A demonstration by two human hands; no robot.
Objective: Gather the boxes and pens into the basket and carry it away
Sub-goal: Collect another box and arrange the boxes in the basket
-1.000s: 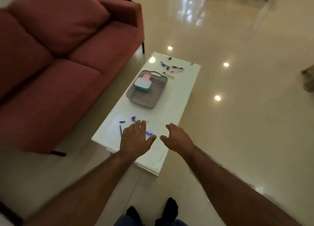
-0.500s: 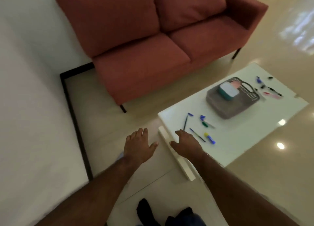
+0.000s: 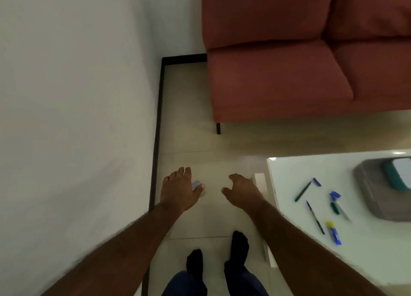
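Both my hands hover over the floor, left of the white table (image 3: 289, 175). My left hand (image 3: 180, 189) is spread with straight fingers, and a small bluish-white object (image 3: 196, 184) shows just past its thumb, mostly hidden. My right hand (image 3: 242, 190) is relaxed, fingers loosely curled, holding nothing, near the table's corner. The grey basket (image 3: 367, 186) stands at the right edge with a teal box (image 3: 395, 175) in it. Several pens lie loose on the table: a dark pen (image 3: 303, 191), a blue pen (image 3: 314, 216), a green marker (image 3: 335, 208) and a blue-and-yellow one (image 3: 333, 232).
A red sofa (image 3: 289, 80) stands behind the table. A white wall (image 3: 77, 95) with a black skirting line (image 3: 156, 129) closes the left side. My feet in dark socks (image 3: 239, 243) stand on the beige tiled floor between wall and table.
My view has swung left, away from the table toward the wall. Both hands moved off the table's end and are now over the floor, the left above a small bluish object.
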